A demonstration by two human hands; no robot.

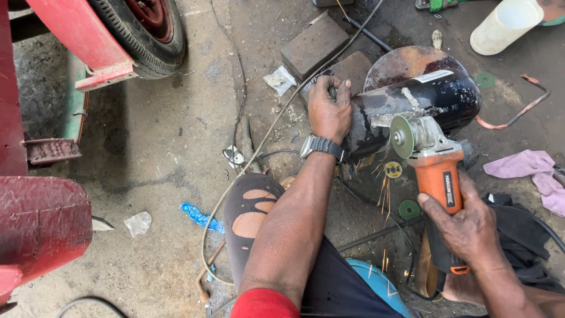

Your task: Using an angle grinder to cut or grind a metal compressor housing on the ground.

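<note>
Grinding a black metal cylinder (424, 97) lying sideways on the concrete floor (165, 135).
Left hand (328, 109) is clamping fingers over its end, steadying it; right hand (465, 227) is gripping the orange angle grinder (432, 162), its disc meeting the shell, sparks falling.

Right hand (465, 227) grips orange grinder (438, 176), disc sparking on black cylinder (412, 100); left hand (328, 109) steadies.

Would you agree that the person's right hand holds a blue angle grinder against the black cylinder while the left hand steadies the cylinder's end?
Not quite: the angle grinder is orange, not blue, as the head view shows. The rest stands: the right hand holds it against the black cylinder, sparks falling below, while the left hand steadies the cylinder's end.
</note>
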